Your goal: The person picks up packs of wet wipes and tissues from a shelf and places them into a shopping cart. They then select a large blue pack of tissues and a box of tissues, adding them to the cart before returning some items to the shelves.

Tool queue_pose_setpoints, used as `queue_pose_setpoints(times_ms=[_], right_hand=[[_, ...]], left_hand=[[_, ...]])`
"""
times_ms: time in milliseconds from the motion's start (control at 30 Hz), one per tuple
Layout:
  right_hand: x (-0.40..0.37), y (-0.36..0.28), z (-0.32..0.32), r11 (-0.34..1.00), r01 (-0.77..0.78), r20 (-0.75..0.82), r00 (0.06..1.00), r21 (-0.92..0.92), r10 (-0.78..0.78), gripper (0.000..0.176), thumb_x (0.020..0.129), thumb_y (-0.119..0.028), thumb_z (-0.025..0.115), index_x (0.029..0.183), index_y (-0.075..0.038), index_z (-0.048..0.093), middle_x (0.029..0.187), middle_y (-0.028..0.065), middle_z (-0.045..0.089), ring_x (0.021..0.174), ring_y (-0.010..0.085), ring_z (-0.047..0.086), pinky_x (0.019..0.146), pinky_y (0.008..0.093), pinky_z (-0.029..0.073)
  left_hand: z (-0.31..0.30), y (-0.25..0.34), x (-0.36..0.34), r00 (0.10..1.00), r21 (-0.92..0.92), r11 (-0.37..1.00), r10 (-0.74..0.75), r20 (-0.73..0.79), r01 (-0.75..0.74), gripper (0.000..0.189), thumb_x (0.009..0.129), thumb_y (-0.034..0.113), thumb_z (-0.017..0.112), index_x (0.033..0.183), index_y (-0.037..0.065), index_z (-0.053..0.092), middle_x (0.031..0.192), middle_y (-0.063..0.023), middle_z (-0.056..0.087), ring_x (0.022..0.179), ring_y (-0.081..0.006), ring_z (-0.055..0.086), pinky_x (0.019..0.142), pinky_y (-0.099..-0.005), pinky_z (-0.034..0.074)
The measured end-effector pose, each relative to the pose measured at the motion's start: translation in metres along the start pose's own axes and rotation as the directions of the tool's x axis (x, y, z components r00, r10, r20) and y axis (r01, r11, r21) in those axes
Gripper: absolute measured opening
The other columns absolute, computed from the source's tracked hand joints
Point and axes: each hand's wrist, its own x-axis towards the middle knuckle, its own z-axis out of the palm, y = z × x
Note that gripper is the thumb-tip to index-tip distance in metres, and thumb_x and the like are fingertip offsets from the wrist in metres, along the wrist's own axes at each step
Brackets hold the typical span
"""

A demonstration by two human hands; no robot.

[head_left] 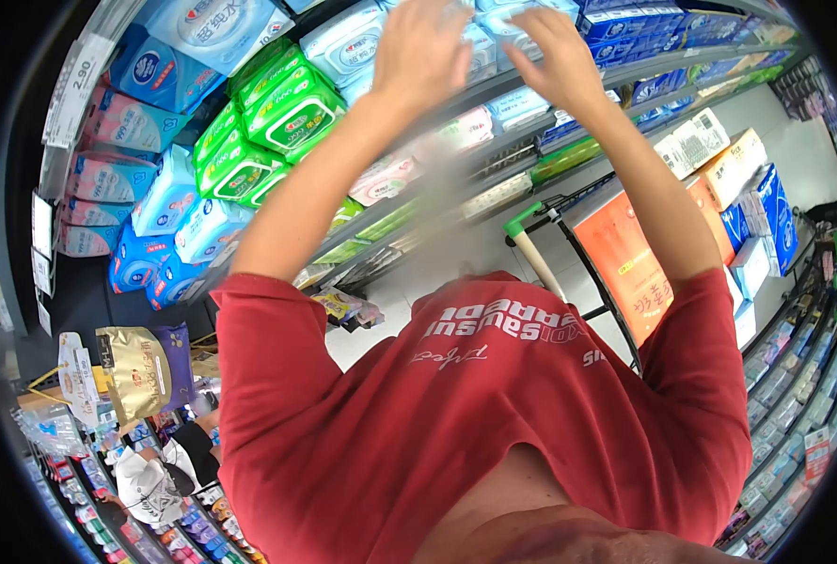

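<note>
My left hand [422, 54] is raised over the shelf at the top of the view, in front of light-blue wipes packs [343, 42]. Motion blur smears its fingers, so I cannot tell whether they hold anything. To its right, my right hand [555, 58] has its thumb and fingers spread, with nothing between them. It overlaps more light-blue packs [480, 47] on the same shelf. Green wipes packs [292, 113] are stacked left of my left forearm. Dark-blue packs [616, 47] stand in rows to the right of my right hand.
A shopping cart with a green-and-cream handle [536, 249] stands below my right forearm, loaded with an orange box [625, 263] and several packs. A lower shelf edge [494, 179] runs underneath. A gold pouch [136, 371] is at left; another person [160, 479] appears lower left.
</note>
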Motion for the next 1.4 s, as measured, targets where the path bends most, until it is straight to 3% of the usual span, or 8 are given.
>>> queue_pose_setpoints(times_ms=[133, 200, 367, 567, 700, 800, 1133, 1400], right_hand=[[-0.101, -0.010, -0.042, 0.995, -0.098, 0.075, 0.992, -0.015, 0.099, 0.019, 0.081, -0.013, 0.071, 0.097, -0.004, 0.067, 0.099, 0.0149, 0.065, 0.099, 0.0328, 0.060, 0.086, 0.0421, 0.050], [-0.154, -0.007, -0.068, 0.925, -0.379, 0.213, 0.902, -0.029, 0.376, 0.014, 0.082, -0.013, 0.071, 0.092, -0.004, 0.069, 0.093, 0.0147, 0.066, 0.095, 0.0321, 0.061, 0.084, 0.0420, 0.050], [-0.242, -0.010, -0.148, 0.706, -0.672, 0.060, 0.713, -0.225, 0.698, 0.014, 0.082, -0.016, 0.070, 0.090, -0.005, 0.070, 0.092, 0.0131, 0.068, 0.096, 0.0317, 0.062, 0.085, 0.0412, 0.050], [-0.300, -0.028, -0.227, 0.468, -0.830, -0.291, 0.549, -0.304, 0.784, 0.017, 0.080, -0.015, 0.071, 0.095, -0.006, 0.070, 0.098, 0.0126, 0.067, 0.100, 0.0324, 0.060, 0.089, 0.0414, 0.049], [-0.332, -0.038, -0.285, 0.416, -0.728, -0.262, 0.619, -0.546, 0.740, 0.044, 0.074, -0.018, 0.076, 0.114, -0.005, 0.063, 0.123, 0.0148, 0.060, 0.118, 0.0351, 0.053, 0.100, 0.0436, 0.044], [-0.355, -0.046, -0.322, 0.280, -0.703, -0.167, 0.494, -0.653, 0.853, 0.082, 0.066, -0.021, 0.083, 0.139, -0.010, 0.047, 0.146, 0.0133, 0.045, 0.137, 0.0363, 0.037, 0.112, 0.0451, 0.034], [-0.371, -0.040, -0.360, 0.285, -0.581, 0.006, 0.434, -0.762, 0.901, 0.079, 0.063, -0.015, 0.079, 0.136, -0.009, 0.049, 0.137, 0.0125, 0.052, 0.133, 0.0341, 0.042, 0.112, 0.0451, 0.034], [-0.359, -0.026, -0.355, 0.396, -0.573, 0.115, 0.463, -0.717, 0.879, 0.077, 0.060, -0.014, 0.081, 0.132, -0.006, 0.052, 0.122, 0.0141, 0.058, 0.117, 0.0341, 0.051, 0.103, 0.0420, 0.042]], left_hand=[[0.028, 0.055, -0.046, 0.994, -0.373, 0.927, 0.000, 0.108, 0.041, 0.029, 0.077, 0.014, 0.072, 0.105, 0.008, 0.066, 0.105, -0.0133, 0.064, 0.097, -0.0332, 0.062, 0.086, -0.0417, 0.050], [0.047, 0.081, -0.069, 0.959, -0.475, 0.864, -0.032, 0.281, 0.168, 0.026, 0.077, 0.013, 0.072, 0.102, 0.006, 0.066, 0.105, -0.0134, 0.064, 0.099, -0.0336, 0.062, 0.086, -0.0406, 0.050], [0.098, 0.153, -0.117, 0.841, -0.587, 0.715, -0.003, 0.541, 0.380, 0.032, 0.077, 0.012, 0.074, 0.107, 0.004, 0.064, 0.118, -0.0139, 0.059, 0.099, -0.0303, 0.063, 0.083, -0.0381, 0.052], [0.134, 0.252, -0.094, 0.757, -0.724, 0.541, 0.222, 0.614, 0.428, 0.042, 0.076, 0.013, 0.075, 0.114, 0.003, 0.061, 0.118, -0.0118, 0.058, 0.090, -0.0220, 0.062, 0.079, -0.0326, 0.052], [0.145, 0.321, -0.065, 0.747, -0.827, 0.375, 0.375, 0.549, 0.419, 0.044, 0.076, 0.016, 0.075, 0.114, 0.001, 0.060, 0.109, -0.0133, 0.060, 0.092, -0.0282, 0.062, 0.082, -0.0352, 0.051], [0.155, 0.370, -0.048, 0.656, -0.790, 0.258, 0.447, 0.608, 0.556, 0.052, 0.080, 0.023, 0.074, 0.122, -0.001, 0.056, 0.113, -0.0185, 0.062, 0.100, -0.0294, 0.063, 0.085, -0.0382, 0.051], [0.178, 0.459, -0.006, 0.400, -0.302, -0.301, 0.356, 0.845, 0.905, 0.065, 0.079, -0.002, 0.070, 0.137, -0.011, 0.040, 0.122, -0.0192, 0.059, 0.108, -0.0234, 0.061, 0.090, -0.0331, 0.051], [0.187, 0.451, -0.017, 0.338, -0.173, -0.384, 0.418, 0.844, 0.907, 0.039, 0.087, 0.009, 0.066, 0.122, -0.006, 0.057, 0.111, -0.0126, 0.065, 0.098, -0.0190, 0.065, 0.082, -0.0311, 0.055]])
